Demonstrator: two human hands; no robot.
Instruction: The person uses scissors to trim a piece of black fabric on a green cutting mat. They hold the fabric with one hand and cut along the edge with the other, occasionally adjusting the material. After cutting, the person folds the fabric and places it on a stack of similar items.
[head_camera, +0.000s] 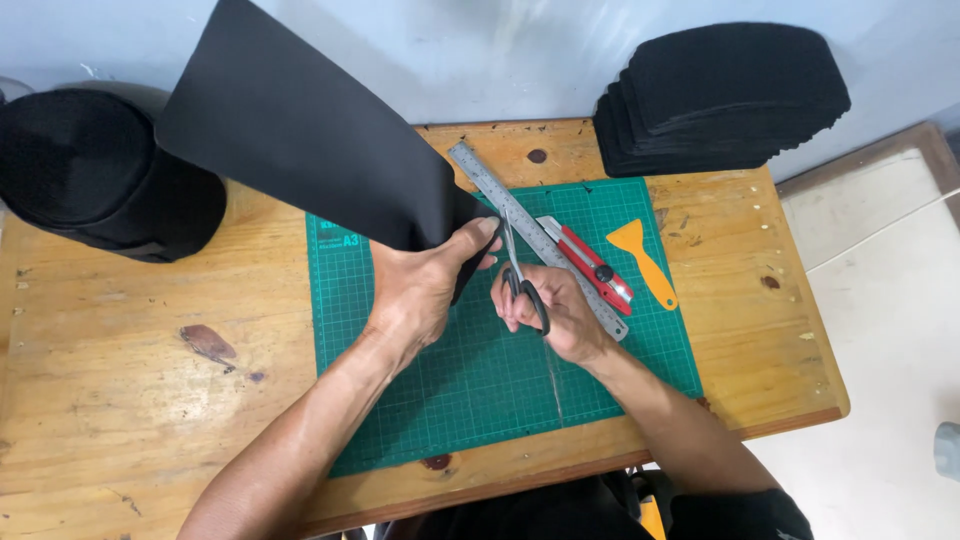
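I see the left hand (420, 290) clamped on the lower edge of a big black sheet (300, 130), thumb on top near the cut edge, holding it up off the green cutting mat (480, 390); the sheet fans up and to the left, over the mat's top-left corner and the table. Right hand (555, 315) is closed around the black handles of the scissors (520, 275), blades pointing up twd the sheet edge right beside the left thumb; can't tell if the blades are touching the material. Both hands sit mid-mat.

Just right of the scissors: a steel ruler (535, 235) lying diagonal across the mat, a red utility knife (590, 265) alongside it, then an orange scraper (645, 262) a bit further right. Back-right corner of the wooden table (120, 400) has a stack of black cut pieces (720, 95). Far left, a black roll (100, 175) of material rests on the table, well apart from the hands.
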